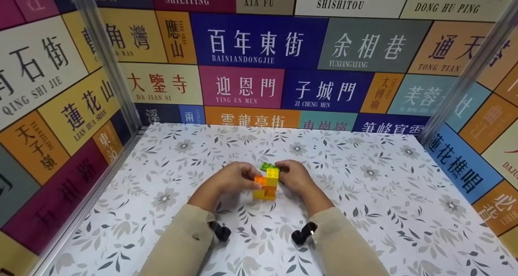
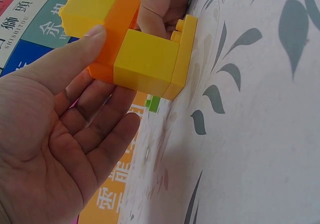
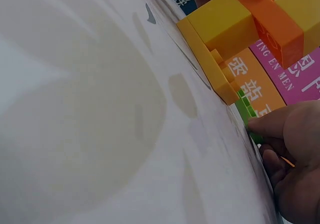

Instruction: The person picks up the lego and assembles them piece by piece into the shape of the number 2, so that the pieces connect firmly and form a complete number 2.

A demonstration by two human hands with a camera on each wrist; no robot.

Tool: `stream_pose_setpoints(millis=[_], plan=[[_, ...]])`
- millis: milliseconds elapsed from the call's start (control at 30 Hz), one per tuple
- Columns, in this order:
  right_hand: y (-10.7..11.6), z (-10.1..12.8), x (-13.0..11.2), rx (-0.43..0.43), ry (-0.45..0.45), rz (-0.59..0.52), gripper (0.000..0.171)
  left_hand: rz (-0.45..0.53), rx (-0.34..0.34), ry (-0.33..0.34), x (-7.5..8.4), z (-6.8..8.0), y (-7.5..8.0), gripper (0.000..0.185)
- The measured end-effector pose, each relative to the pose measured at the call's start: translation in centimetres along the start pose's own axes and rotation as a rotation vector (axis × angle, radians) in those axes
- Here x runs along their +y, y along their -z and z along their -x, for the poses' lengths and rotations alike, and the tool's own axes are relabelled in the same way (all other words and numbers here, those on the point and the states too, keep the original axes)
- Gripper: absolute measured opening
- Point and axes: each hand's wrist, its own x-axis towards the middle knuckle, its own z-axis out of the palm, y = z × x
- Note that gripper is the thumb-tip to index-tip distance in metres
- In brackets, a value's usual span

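Block stack (image 1: 267, 185) held by left hand (image 1: 234, 178); right hand (image 1: 295, 175) seemingly touching green brick (image 1: 267, 166).

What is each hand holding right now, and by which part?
The left hand pinches the yellow-and-orange brick stack by its orange middle brick. The right hand touches the green brick lying on the table.
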Motion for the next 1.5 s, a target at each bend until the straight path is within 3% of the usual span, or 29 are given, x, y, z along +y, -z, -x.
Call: stream_pose_setpoints(millis=[100, 333, 733, 967, 1500], plan=[[0.0, 0.1, 0.0, 0.005, -0.001, 0.003, 0.039, 0.003, -0.001, -0.003, 0.0, 0.0, 0.0, 0.021], [0.3, 0.5, -0.2, 0.019, 0.047, 0.013, 0.039, -0.006, 0.004, -0.078, -0.2, 0.1, 0.0, 0.020], [2.3, 1.5, -1.7, 0.029, 0.047, -0.113, 0.045, 0.005, -0.005, -0.066, -0.2, 0.0, 0.0, 0.021], [3.5, 2.4, -2.9, 0.055, 0.130, -0.068, 0.041, -0.017, -0.008, -0.055, -0.3, -0.1, 0.1, 0.023], [5.3, 5.5, -6.1, -0.026, 0.268, -0.091, 0.037, -0.024, -0.003, -0.067, -0.3, -0.1, 0.0, 0.023]])
